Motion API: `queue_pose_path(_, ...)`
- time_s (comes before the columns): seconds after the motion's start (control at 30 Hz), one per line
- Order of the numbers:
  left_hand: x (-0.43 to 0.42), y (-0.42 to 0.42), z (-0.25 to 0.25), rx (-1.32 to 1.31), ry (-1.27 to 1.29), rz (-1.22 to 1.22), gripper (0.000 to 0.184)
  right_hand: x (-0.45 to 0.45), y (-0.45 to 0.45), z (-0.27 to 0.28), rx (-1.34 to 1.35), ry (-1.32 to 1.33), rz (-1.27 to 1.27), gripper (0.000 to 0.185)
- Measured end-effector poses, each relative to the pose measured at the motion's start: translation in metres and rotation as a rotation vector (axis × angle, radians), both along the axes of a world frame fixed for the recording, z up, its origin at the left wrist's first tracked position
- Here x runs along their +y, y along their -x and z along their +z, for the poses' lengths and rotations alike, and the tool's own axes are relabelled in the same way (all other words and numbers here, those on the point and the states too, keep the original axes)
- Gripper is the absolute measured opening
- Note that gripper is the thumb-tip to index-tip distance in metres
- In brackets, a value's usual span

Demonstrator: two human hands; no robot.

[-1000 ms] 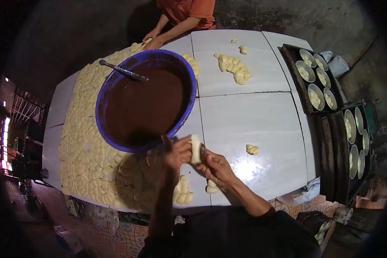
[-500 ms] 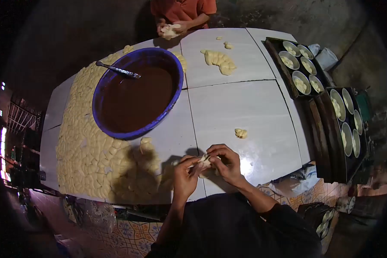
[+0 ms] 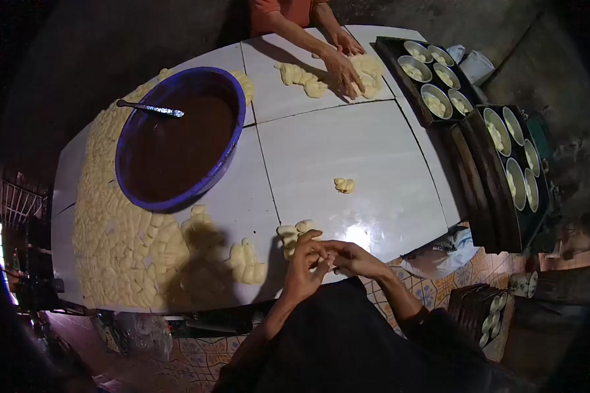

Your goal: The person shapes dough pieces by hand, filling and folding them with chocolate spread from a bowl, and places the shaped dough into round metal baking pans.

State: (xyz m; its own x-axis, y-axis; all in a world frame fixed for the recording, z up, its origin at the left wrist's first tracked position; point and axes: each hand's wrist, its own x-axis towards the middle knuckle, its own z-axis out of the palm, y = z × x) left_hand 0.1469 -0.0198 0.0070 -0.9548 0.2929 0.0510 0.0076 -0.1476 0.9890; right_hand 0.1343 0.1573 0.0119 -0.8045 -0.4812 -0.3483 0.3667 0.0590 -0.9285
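Near the table's front edge, my left hand (image 3: pixel 303 270) and my right hand (image 3: pixel 359 261) meet with their fingertips pressed together. What lies between the fingers, if anything, is too small and hidden to make out. Just beyond my left hand lie pale dough pieces (image 3: pixel 288 237), partly covered by the fingers. Another dough cluster (image 3: pixel 246 263) rests on the white tabletop (image 3: pixel 347 144) to the left. A small dough lump (image 3: pixel 344 185) sits farther out, ahead of my hands.
A blue basin (image 3: pixel 226 167) of dark brown liquid, with a brush-like tool (image 3: pixel 152 108) across its rim, stands left. Many dough pieces (image 3: pixel 121 242) cover the table's left side. Opposite, a co-worker's hands (image 3: pixel 344 69) touch dough. Dark trays (image 3: pixel 432 121) with oval tins stand right.
My hands have drawn closer to my body, and the dough seen between them earlier no longer shows. The co-worker has reached down onto the table to dough at the far right. The view has shifted.
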Motion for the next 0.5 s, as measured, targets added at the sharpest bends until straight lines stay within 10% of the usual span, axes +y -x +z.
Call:
queue_pose_path(0.17,0.003,0.000,-0.014,0.093,-0.052,0.206,0.073,0.015,0.005,-0.047,0.416,-0.216,-0.183,0.064)
queue_pose_path(0.3,-0.030,0.021,-0.008,0.002,0.092,0.467,0.043,0.017,0.028,-0.037,0.395,-0.183,-0.131,0.063)
queue_pose_path(0.37,-0.046,0.020,-0.021,-0.024,-0.039,0.542,0.028,0.030,0.050,-0.032,0.896,-0.443,-0.090,0.063)
queue_pose_path(0.5,-0.043,0.020,-0.013,-0.093,-0.007,0.529,0.016,0.025,0.103,-0.043,0.837,-0.920,-0.330,0.034)
